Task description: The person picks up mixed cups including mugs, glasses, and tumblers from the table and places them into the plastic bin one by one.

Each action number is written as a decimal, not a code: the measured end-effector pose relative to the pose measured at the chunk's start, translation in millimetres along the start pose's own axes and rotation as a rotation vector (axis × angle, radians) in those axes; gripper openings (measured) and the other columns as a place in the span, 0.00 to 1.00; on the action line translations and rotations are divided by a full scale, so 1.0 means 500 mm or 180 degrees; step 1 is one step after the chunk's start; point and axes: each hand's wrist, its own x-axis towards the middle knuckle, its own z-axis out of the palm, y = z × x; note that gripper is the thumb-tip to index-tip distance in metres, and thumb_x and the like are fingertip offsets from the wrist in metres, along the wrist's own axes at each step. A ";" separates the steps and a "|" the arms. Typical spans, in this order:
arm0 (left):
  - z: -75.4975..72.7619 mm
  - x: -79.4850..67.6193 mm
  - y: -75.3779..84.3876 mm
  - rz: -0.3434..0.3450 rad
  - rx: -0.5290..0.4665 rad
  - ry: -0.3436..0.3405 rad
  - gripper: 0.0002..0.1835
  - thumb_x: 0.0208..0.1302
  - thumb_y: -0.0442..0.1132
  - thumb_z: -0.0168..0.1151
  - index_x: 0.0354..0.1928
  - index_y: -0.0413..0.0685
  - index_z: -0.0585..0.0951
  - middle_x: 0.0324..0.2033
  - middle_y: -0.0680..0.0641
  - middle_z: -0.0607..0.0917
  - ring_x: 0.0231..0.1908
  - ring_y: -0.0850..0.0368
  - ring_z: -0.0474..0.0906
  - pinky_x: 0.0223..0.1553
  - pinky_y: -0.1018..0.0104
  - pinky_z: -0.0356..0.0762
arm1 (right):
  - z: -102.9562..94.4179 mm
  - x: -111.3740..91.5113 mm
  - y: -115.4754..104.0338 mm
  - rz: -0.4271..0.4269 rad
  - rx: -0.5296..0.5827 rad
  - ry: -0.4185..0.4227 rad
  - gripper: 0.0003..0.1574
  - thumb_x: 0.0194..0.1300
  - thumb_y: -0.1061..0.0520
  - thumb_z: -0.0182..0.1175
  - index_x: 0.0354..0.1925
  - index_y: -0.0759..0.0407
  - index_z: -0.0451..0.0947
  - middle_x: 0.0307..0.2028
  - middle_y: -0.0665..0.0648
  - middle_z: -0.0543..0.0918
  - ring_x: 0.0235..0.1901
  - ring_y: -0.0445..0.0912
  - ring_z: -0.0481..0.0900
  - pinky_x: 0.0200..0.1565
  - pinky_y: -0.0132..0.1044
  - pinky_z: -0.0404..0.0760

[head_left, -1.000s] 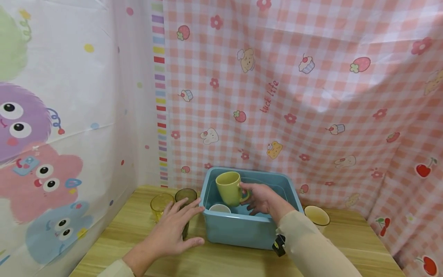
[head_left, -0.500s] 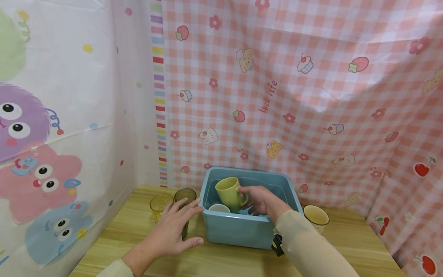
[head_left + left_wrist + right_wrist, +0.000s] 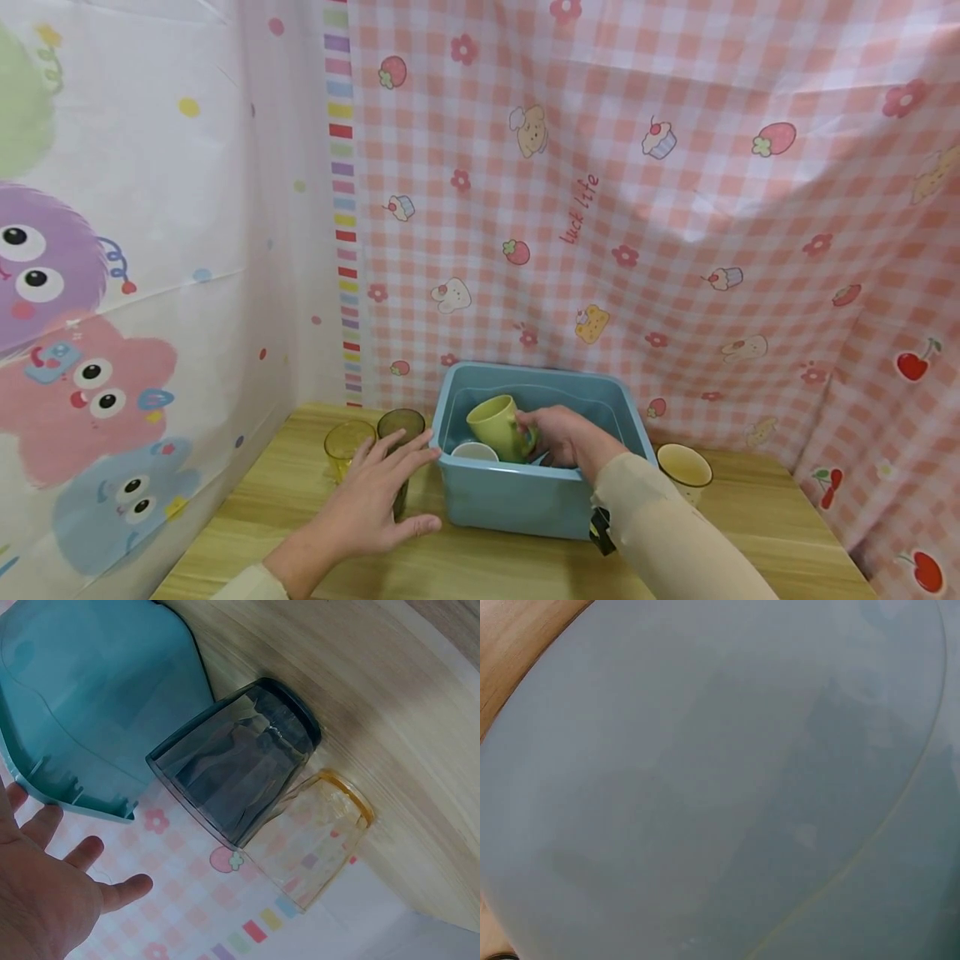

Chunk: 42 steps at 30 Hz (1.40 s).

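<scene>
A yellow-green mug point(image 3: 493, 427) leans to the left inside the blue plastic bin point(image 3: 517, 500). My right hand point(image 3: 564, 435) reaches over the bin's front rim and grips the mug by its handle side; the fingers largely cover the handle. A white cup point(image 3: 476, 452) shows its rim in the bin's front left corner, just below the mug. My left hand point(image 3: 367, 500) is spread at the bin's left end, fingertips right at the rim in the left wrist view. It overlaps a dark grey glass point(image 3: 402, 423) standing there. The bin's wall point(image 3: 720, 780) fills the right wrist view.
Left of the grey glass stands an amber glass point(image 3: 348, 442). A cream cup with a dark rim point(image 3: 686, 467) is to the right of the bin. The wooden table point(image 3: 465, 567) meets patterned curtains point(image 3: 420, 250) at the back and both sides.
My right hand has lowered the yellow-green mug deeper into the bin, and the mug tilts more. The left hand has stayed in place.
</scene>
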 end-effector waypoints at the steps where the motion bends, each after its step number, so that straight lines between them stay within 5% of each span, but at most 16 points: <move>1: 0.000 0.000 0.000 -0.0001 -0.0002 0.0000 0.46 0.65 0.80 0.56 0.77 0.62 0.73 0.81 0.50 0.70 0.75 0.31 0.69 0.65 0.14 0.64 | 0.000 0.001 0.000 -0.0006 -0.0013 0.0006 0.22 0.84 0.44 0.53 0.33 0.54 0.74 0.62 0.81 0.76 0.63 0.76 0.78 0.70 0.71 0.73; 6: 0.000 -0.001 0.000 -0.0004 -0.0012 -0.0008 0.46 0.65 0.81 0.56 0.77 0.63 0.73 0.81 0.49 0.70 0.75 0.31 0.69 0.65 0.13 0.64 | 0.004 0.004 0.002 -0.0026 -0.0102 0.0018 0.18 0.81 0.48 0.56 0.44 0.63 0.75 0.56 0.78 0.79 0.57 0.69 0.82 0.66 0.67 0.79; 12: 0.000 -0.001 0.001 -0.0009 -0.0015 -0.0023 0.46 0.65 0.81 0.56 0.77 0.63 0.72 0.81 0.50 0.69 0.75 0.31 0.69 0.65 0.14 0.64 | 0.009 0.001 0.004 -0.0036 -0.0143 -0.0002 0.24 0.78 0.53 0.58 0.57 0.74 0.72 0.55 0.77 0.78 0.57 0.68 0.82 0.65 0.64 0.82; 34: 0.000 -0.001 0.002 -0.0042 -0.0039 -0.0026 0.46 0.65 0.80 0.58 0.76 0.60 0.74 0.81 0.50 0.69 0.75 0.30 0.69 0.65 0.13 0.63 | 0.013 0.001 -0.003 -0.0080 -0.0596 -0.0002 0.18 0.77 0.55 0.60 0.51 0.70 0.78 0.52 0.70 0.81 0.53 0.62 0.82 0.66 0.62 0.81; 42: 0.002 0.000 0.002 -0.0057 -0.0037 -0.0049 0.46 0.65 0.79 0.58 0.76 0.60 0.73 0.81 0.51 0.69 0.75 0.31 0.69 0.65 0.13 0.63 | -0.005 -0.010 0.002 -0.0158 -0.1067 0.0075 0.15 0.78 0.53 0.59 0.47 0.66 0.82 0.48 0.68 0.85 0.46 0.57 0.84 0.59 0.57 0.85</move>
